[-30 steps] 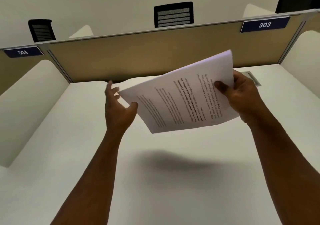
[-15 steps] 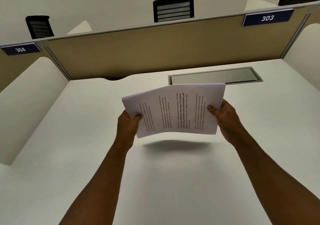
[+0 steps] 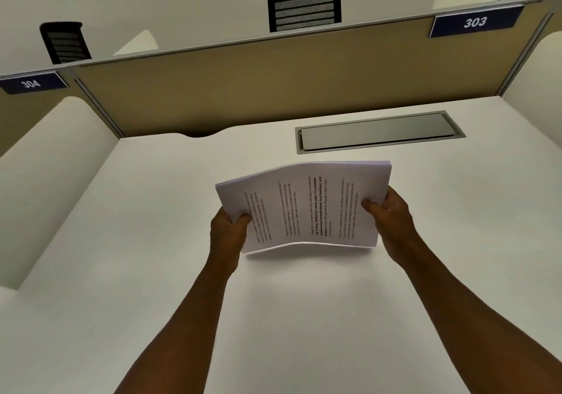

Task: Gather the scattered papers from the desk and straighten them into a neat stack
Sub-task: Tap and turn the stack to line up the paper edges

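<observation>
A stack of printed white papers (image 3: 307, 208) is held between both hands over the middle of the white desk (image 3: 152, 241). Its lower edge sits just above or on the desk surface; I cannot tell which. The sheets bow upward slightly in the middle and the printed text runs sideways. My left hand (image 3: 226, 232) grips the stack's left edge, thumb on top. My right hand (image 3: 389, 220) grips the right edge the same way. No loose sheets show elsewhere on the desk.
A grey metal cable-tray lid (image 3: 377, 132) is set into the desk behind the papers. A tan partition (image 3: 258, 89) closes the back, with white side dividers (image 3: 51, 174) left and right. Number plates 304 (image 3: 30, 83) and 303 (image 3: 474, 22) sit on the partition.
The papers came down from a raised, tilted position to just over the desk. My left hand, open beside the stack a second ago, took hold of its left edge.
</observation>
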Motion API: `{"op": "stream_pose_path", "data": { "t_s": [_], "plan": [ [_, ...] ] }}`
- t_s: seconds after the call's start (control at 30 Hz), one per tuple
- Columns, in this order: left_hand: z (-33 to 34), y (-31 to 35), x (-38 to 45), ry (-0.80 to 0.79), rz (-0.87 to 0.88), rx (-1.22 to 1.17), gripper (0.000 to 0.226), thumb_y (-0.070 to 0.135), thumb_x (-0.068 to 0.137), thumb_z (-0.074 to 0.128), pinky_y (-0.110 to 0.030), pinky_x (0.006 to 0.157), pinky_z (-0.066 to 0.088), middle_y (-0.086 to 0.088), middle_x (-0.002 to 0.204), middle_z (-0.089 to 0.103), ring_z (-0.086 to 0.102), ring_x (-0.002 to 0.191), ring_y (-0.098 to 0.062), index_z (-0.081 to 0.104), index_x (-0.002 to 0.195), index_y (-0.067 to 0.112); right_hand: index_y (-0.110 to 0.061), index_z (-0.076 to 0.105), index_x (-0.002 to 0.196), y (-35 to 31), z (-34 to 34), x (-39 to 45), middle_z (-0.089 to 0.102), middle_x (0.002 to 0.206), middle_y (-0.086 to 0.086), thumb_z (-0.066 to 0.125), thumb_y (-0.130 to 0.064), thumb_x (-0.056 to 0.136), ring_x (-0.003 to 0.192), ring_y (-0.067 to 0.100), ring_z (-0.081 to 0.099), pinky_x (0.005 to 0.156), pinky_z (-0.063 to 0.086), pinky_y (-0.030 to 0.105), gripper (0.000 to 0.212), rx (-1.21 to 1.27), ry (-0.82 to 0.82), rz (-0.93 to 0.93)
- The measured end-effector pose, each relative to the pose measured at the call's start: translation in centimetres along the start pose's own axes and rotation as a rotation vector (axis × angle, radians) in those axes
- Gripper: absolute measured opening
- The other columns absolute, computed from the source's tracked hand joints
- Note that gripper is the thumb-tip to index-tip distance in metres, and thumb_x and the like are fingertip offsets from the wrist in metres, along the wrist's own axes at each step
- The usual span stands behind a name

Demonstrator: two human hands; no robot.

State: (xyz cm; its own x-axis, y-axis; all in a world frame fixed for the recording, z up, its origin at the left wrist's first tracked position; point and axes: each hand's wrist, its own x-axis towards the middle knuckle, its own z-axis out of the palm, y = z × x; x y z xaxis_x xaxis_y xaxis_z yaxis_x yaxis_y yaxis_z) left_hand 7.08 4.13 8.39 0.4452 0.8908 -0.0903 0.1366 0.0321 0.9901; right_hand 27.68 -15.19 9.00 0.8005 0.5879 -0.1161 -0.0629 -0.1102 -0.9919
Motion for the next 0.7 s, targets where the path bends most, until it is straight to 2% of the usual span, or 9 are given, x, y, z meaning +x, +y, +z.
{"op": "stream_pose_path", "data": {
  "t_s": [0.13,0.2,0.3,0.43,0.53,0.7],
  "plan": [
    [-0.3,1.1,0.2,-0.028,0.076,-0.081,0.030,0.016,0.079,0.060,-0.042,0.083,0.057,-0.001,0.103,0.069,0.067,0.100,-0.026,0.062,0.104,0.031,-0.032,0.055,0.107,-1.8,-0.1,-0.2,0.066,0.104,0.003,0.057,-0.025,0.075,0.095,0.026,0.065,0.079,0.056,0.043,0.032,0.061,0.006,-0.073],
    [-0.3,1.1,0.4,-0.022,0.070,-0.089,0.030,0.016,0.077,0.061,-0.042,0.083,0.057,0.000,0.102,0.070,0.067,0.100,-0.026,0.062,0.102,0.032,-0.029,0.053,0.110,-1.7,-0.1,0.0,0.066,0.106,0.005,0.058,-0.025,0.075,0.097,0.027,0.065,0.080,0.056,0.044,0.036,0.067,0.009,-0.072],
    [0.0,0.2,0.3,-0.033,-0.008,-0.047,0.032,0.017,0.073,0.063,-0.046,0.084,0.057,-0.003,0.104,0.070,0.067,0.102,-0.030,0.062,0.102,0.032,-0.025,0.053,0.116,-0.4,0.2,0.1,0.066,0.109,0.006,0.062,-0.020,0.081,0.101,0.030,0.064,0.085,0.056,0.050,0.037,0.062,-0.003,-0.004],
    [0.2,-1.1,-0.3,-0.020,-0.055,-0.054,0.031,0.018,0.073,0.065,-0.045,0.087,0.056,-0.003,0.104,0.070,0.066,0.105,-0.030,0.063,0.102,0.028,-0.029,0.059,0.110,0.9,0.6,-0.2,0.067,0.106,0.004,0.057,-0.006,0.092,0.105,0.032,0.064,0.088,0.055,0.049,0.029,0.061,0.025,0.061],
    [0.2,-0.7,-0.4,-0.019,-0.019,-0.031,0.030,0.017,0.076,0.063,-0.044,0.085,0.057,-0.004,0.104,0.069,0.066,0.102,-0.029,0.061,0.103,0.030,-0.032,0.060,0.103,0.1,0.5,-0.4,0.067,0.103,0.004,0.055,-0.006,0.093,0.100,0.031,0.065,0.085,0.056,0.047,0.028,0.028,0.014,0.028],
    [-0.2,0.8,0.2,-0.006,0.052,-0.055,0.031,0.017,0.075,0.064,-0.035,0.080,0.057,0.002,0.102,0.070,0.067,0.096,-0.020,0.061,0.102,0.032,-0.032,0.060,0.103,-1.3,-0.2,-0.1,0.068,0.102,0.002,0.057,-0.005,0.092,0.095,0.025,0.065,0.081,0.055,0.040,0.029,0.072,0.035,-0.038]
  ]
}}
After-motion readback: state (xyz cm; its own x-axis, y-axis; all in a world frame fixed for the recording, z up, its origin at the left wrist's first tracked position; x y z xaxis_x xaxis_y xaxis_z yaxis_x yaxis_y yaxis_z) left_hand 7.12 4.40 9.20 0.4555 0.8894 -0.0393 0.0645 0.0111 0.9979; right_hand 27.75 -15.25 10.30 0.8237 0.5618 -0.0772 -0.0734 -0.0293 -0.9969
